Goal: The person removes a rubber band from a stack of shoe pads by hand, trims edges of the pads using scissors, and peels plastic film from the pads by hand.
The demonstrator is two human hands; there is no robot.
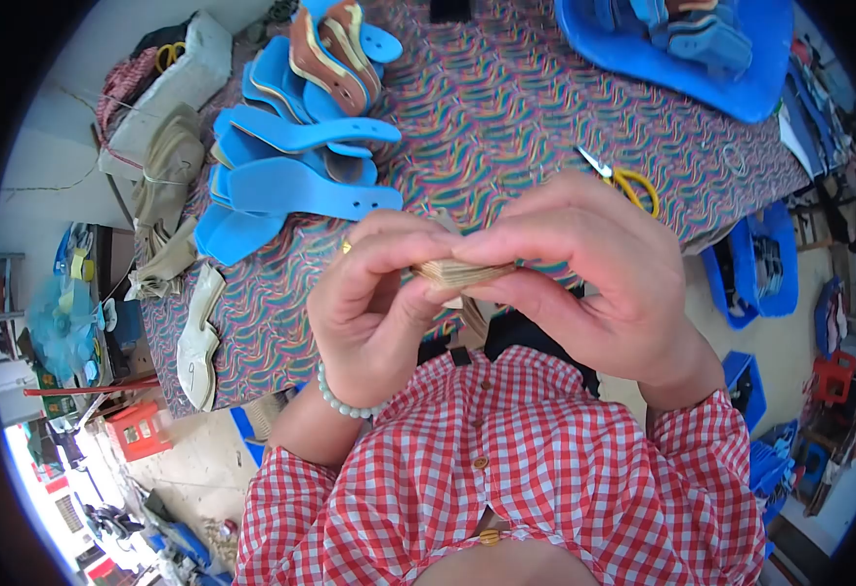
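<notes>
Between my two hands is a stack of thin beige layered pieces [462, 274], seen edge-on. My left hand [374, 303] pinches its left end between thumb and fingers, and my right hand [599, 278] grips the right end the same way. Much of the stack is hidden behind the fingers, so its full shape cannot be told. A bundle of cream insole-shaped pieces [198, 342] lies at the table's left edge. Blue insoles with punched holes [301, 188] are piled beyond my left hand. Past my right hand lie yellow-handled scissors [635, 188].
A patterned cloth [477, 117] covers the table. At the far right stands a blue tub [663, 73] holding more blue pieces. Tied beige bundles [169, 161] and a white foam box [189, 83] sit at the left. Blue crates [765, 259] are on the right.
</notes>
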